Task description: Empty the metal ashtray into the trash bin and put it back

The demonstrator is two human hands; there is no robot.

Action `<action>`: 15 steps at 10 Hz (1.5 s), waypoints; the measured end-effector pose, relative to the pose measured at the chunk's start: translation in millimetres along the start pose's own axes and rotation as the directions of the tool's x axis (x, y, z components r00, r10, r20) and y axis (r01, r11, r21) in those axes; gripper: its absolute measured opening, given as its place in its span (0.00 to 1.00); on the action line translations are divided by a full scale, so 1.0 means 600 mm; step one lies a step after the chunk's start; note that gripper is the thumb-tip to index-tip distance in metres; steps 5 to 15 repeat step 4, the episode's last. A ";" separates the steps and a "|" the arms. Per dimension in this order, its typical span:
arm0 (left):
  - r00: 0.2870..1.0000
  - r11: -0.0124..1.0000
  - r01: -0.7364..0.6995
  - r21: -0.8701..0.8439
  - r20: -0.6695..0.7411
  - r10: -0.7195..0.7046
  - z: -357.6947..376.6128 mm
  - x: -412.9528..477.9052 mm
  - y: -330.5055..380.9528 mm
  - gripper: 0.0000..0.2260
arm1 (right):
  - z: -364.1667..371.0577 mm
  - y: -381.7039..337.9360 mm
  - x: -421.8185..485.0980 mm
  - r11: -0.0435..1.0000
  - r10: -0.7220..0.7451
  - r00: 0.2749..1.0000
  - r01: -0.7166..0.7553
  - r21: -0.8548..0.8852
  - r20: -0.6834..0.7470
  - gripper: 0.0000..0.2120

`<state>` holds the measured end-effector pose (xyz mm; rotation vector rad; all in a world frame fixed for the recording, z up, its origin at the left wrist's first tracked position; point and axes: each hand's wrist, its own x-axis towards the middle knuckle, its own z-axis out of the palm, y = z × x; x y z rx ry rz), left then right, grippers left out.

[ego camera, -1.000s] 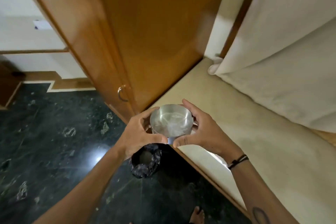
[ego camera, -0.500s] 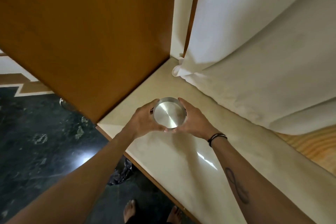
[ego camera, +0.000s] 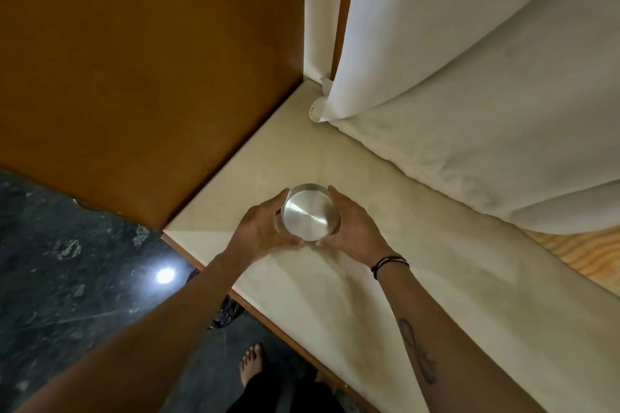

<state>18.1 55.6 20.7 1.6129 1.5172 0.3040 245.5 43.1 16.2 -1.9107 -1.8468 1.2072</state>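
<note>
Cream countertop (ego camera: 352, 295) beneath, left hand (ego camera: 260, 228) and right hand (ego camera: 355, 228) cup the metal ashtray (ego camera: 310, 216), fingers closed around its rim; judging it emptied, next lower and release.

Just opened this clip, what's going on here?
A person holds a round metal ashtray between both hands, the left hand on one side and the right hand on the other, over a cream counter next to a wooden cabinet. The ashtray's inside looks clean and shiny. Part of a black bin bag shows on the floor below the counter edge. Whether the ashtray touches the counter yet is unclear.
</note>
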 end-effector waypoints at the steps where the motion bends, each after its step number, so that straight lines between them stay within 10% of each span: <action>1: 1.000 1.000 0.029 -0.013 0.008 -0.029 0.000 0.000 -0.002 0.56 | 0.000 -0.003 0.002 1.000 0.030 1.000 -0.030 -0.010 -0.001 0.62; 15: 0.997 0.982 -0.036 0.185 0.077 0.022 -0.040 -0.051 0.048 0.60 | -0.029 -0.071 -0.037 0.987 -0.025 0.999 0.029 -0.155 0.031 0.63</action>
